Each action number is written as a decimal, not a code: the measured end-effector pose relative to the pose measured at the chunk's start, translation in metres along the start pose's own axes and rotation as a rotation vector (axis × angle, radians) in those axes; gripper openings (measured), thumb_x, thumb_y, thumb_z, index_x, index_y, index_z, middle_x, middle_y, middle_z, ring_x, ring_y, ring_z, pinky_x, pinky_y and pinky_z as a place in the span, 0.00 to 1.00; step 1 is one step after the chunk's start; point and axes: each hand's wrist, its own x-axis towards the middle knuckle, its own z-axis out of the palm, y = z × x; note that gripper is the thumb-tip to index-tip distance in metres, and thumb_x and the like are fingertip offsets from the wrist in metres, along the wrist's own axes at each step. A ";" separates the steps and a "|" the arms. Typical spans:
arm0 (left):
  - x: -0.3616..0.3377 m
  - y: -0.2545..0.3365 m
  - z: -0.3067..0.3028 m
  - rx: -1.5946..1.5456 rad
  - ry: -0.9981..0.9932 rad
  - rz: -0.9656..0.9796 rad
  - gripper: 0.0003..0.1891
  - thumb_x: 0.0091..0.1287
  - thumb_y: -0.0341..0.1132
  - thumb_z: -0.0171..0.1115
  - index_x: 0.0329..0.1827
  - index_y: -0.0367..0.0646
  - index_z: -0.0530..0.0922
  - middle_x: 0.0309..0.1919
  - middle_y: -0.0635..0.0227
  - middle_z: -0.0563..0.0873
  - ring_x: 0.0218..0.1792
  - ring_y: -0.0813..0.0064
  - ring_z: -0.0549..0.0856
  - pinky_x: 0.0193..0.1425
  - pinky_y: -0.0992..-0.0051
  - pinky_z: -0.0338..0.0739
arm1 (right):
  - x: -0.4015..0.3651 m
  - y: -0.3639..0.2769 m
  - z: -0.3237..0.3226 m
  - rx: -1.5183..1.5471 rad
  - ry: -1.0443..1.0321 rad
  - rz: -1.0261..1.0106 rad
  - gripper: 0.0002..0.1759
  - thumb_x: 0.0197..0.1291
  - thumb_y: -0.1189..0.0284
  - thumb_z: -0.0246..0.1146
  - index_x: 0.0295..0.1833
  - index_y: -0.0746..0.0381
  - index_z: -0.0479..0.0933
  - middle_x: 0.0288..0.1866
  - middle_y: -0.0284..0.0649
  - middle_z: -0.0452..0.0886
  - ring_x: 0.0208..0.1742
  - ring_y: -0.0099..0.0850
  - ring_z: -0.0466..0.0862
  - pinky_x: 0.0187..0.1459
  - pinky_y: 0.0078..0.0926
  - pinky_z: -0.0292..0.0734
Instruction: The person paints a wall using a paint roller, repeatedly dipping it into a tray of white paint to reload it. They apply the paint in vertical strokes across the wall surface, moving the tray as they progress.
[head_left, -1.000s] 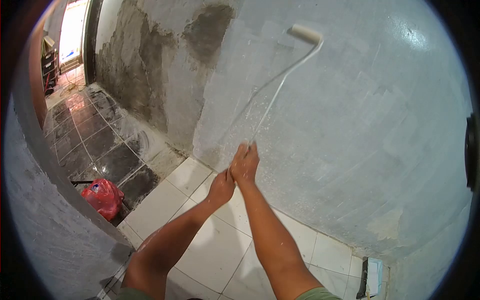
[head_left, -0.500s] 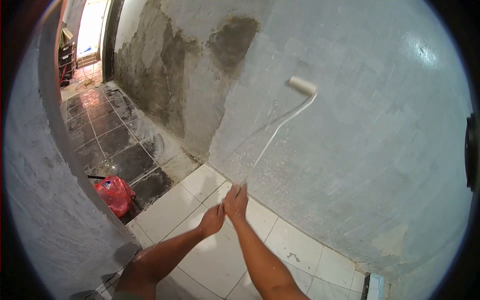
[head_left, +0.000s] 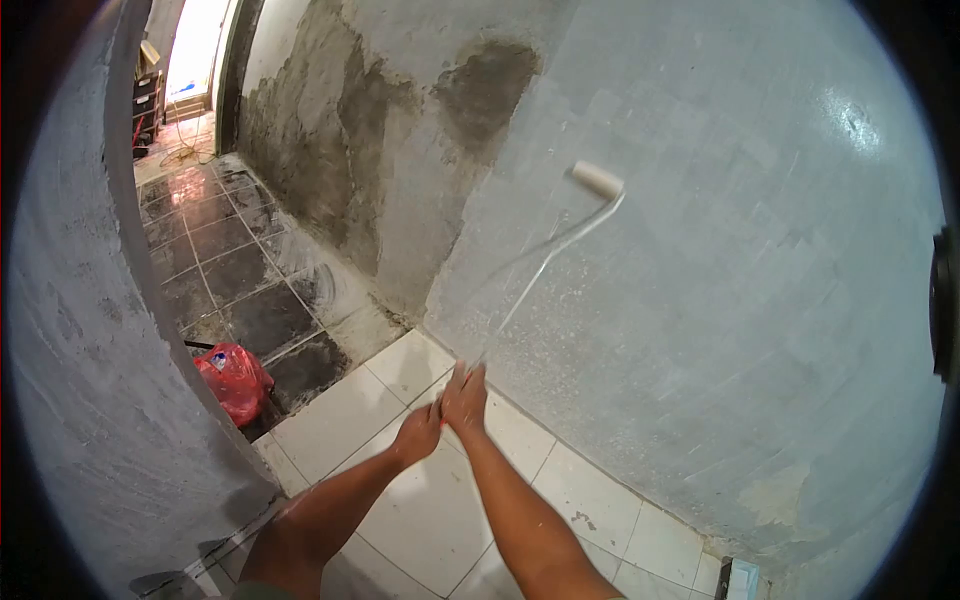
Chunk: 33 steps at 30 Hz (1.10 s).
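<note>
A paint roller [head_left: 598,180] with a white sleeve and a long thin metal rod lies against the grey wall [head_left: 700,270]. Both of my hands are wrapped around its handle end, low in front of me. My right hand [head_left: 465,402] is the upper one, with some fingers stretched along the rod. Just below and to the left, my left hand [head_left: 418,434] closes on the handle, most of which the hands hide. The wall looks patchy, with small white specks below the roller.
White floor tiles [head_left: 420,510] meet dark tiles [head_left: 265,320] by a red plastic bag [head_left: 235,383]. A rough wall edge [head_left: 130,260] stands close on the left. A tray-like container [head_left: 740,578] sits at bottom right. Bare damp plaster [head_left: 487,90] shows farther left, near a bright doorway [head_left: 198,50].
The roller has shifted slightly left and down across the wall, and both hands have moved slightly left with it. The camera view has turned a little.
</note>
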 end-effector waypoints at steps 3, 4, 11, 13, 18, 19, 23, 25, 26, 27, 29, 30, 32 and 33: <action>-0.046 -0.011 -0.011 -0.077 -0.163 -0.316 0.21 0.77 0.39 0.39 0.60 0.35 0.74 0.43 0.40 0.85 0.46 0.39 0.83 0.53 0.48 0.77 | -0.054 0.028 0.024 0.070 -0.130 0.130 0.23 0.77 0.56 0.52 0.45 0.69 0.64 0.34 0.65 0.78 0.40 0.65 0.80 0.43 0.54 0.73; -0.054 -0.011 -0.016 -0.091 -0.253 -0.487 0.21 0.77 0.40 0.39 0.62 0.36 0.74 0.43 0.41 0.85 0.46 0.40 0.83 0.52 0.48 0.77 | -0.057 0.029 0.028 0.078 -0.148 0.163 0.23 0.76 0.56 0.52 0.46 0.69 0.64 0.35 0.66 0.78 0.41 0.65 0.80 0.44 0.54 0.73; 0.064 0.029 -0.058 0.269 0.158 0.174 0.24 0.73 0.33 0.47 0.70 0.32 0.67 0.36 0.40 0.85 0.37 0.38 0.84 0.43 0.48 0.78 | 0.055 -0.067 -0.002 0.077 -0.067 -0.054 0.32 0.75 0.54 0.53 0.61 0.77 0.63 0.49 0.74 0.79 0.53 0.70 0.79 0.52 0.56 0.74; 0.109 0.050 -0.074 0.272 0.255 0.314 0.24 0.72 0.31 0.48 0.70 0.31 0.67 0.35 0.40 0.85 0.34 0.38 0.84 0.39 0.48 0.78 | 0.091 -0.098 -0.014 0.121 -0.033 -0.094 0.30 0.75 0.54 0.53 0.58 0.76 0.64 0.48 0.74 0.79 0.53 0.70 0.79 0.51 0.55 0.73; 0.113 0.050 -0.083 0.166 0.097 0.020 0.25 0.71 0.30 0.51 0.70 0.31 0.67 0.35 0.40 0.85 0.35 0.39 0.84 0.39 0.48 0.78 | 0.088 -0.118 -0.017 0.096 -0.056 -0.052 0.27 0.76 0.55 0.52 0.57 0.74 0.64 0.49 0.73 0.79 0.53 0.69 0.79 0.53 0.54 0.74; 0.098 0.026 -0.071 0.387 0.198 0.256 0.25 0.71 0.31 0.51 0.70 0.31 0.67 0.36 0.40 0.85 0.36 0.39 0.84 0.40 0.48 0.78 | 0.077 -0.098 0.000 0.110 0.002 -0.078 0.27 0.76 0.54 0.52 0.53 0.73 0.65 0.45 0.71 0.78 0.50 0.69 0.78 0.51 0.55 0.72; -0.003 -0.038 -0.039 0.135 -0.061 -0.065 0.23 0.73 0.34 0.50 0.68 0.31 0.69 0.36 0.41 0.86 0.37 0.39 0.84 0.42 0.48 0.79 | -0.016 -0.011 0.050 0.084 -0.023 0.070 0.26 0.76 0.53 0.53 0.50 0.71 0.65 0.42 0.72 0.77 0.47 0.70 0.77 0.48 0.58 0.71; -0.063 -0.061 -0.025 0.130 -0.104 -0.155 0.18 0.76 0.33 0.44 0.62 0.33 0.72 0.34 0.40 0.85 0.34 0.38 0.83 0.40 0.47 0.78 | -0.068 0.020 0.065 0.109 -0.069 0.175 0.25 0.76 0.53 0.52 0.47 0.70 0.64 0.41 0.72 0.76 0.46 0.70 0.77 0.48 0.57 0.70; -0.086 -0.041 -0.036 0.083 -0.176 -0.340 0.17 0.78 0.36 0.41 0.57 0.34 0.75 0.32 0.40 0.84 0.34 0.37 0.82 0.41 0.46 0.77 | -0.093 0.038 0.075 0.096 -0.070 0.204 0.25 0.76 0.54 0.53 0.47 0.70 0.64 0.39 0.71 0.76 0.45 0.70 0.76 0.48 0.57 0.70; -0.113 -0.068 -0.026 0.163 -0.137 -0.200 0.20 0.80 0.41 0.39 0.53 0.37 0.79 0.31 0.40 0.83 0.34 0.36 0.82 0.42 0.46 0.77 | -0.113 0.041 0.075 0.129 -0.117 0.262 0.24 0.76 0.55 0.53 0.47 0.70 0.64 0.40 0.68 0.77 0.45 0.69 0.77 0.48 0.54 0.71; -0.138 -0.065 -0.032 0.121 -0.191 -0.455 0.23 0.80 0.44 0.38 0.51 0.38 0.80 0.30 0.40 0.83 0.35 0.36 0.82 0.42 0.46 0.76 | -0.139 0.057 0.082 0.179 -0.216 0.346 0.23 0.76 0.55 0.53 0.47 0.69 0.64 0.38 0.65 0.78 0.42 0.63 0.79 0.46 0.50 0.73; -0.137 -0.058 -0.040 0.133 -0.195 -0.455 0.23 0.80 0.44 0.38 0.51 0.38 0.80 0.30 0.40 0.83 0.35 0.36 0.82 0.42 0.46 0.76 | -0.139 0.054 0.084 0.191 -0.215 0.350 0.23 0.76 0.55 0.53 0.47 0.69 0.64 0.38 0.65 0.78 0.42 0.63 0.79 0.46 0.50 0.73; -0.123 -0.040 -0.050 0.122 -0.146 -0.479 0.24 0.80 0.47 0.39 0.51 0.38 0.81 0.31 0.39 0.84 0.36 0.35 0.82 0.43 0.46 0.77 | -0.134 0.046 0.082 0.315 -0.162 0.307 0.24 0.76 0.54 0.53 0.45 0.68 0.65 0.33 0.60 0.77 0.36 0.56 0.80 0.42 0.48 0.73; -0.111 -0.039 -0.049 0.187 -0.075 -0.319 0.27 0.80 0.49 0.38 0.49 0.37 0.82 0.31 0.39 0.84 0.37 0.35 0.82 0.44 0.46 0.76 | -0.121 0.036 0.077 0.271 -0.124 0.251 0.24 0.76 0.54 0.53 0.45 0.68 0.65 0.31 0.59 0.77 0.35 0.54 0.79 0.41 0.48 0.73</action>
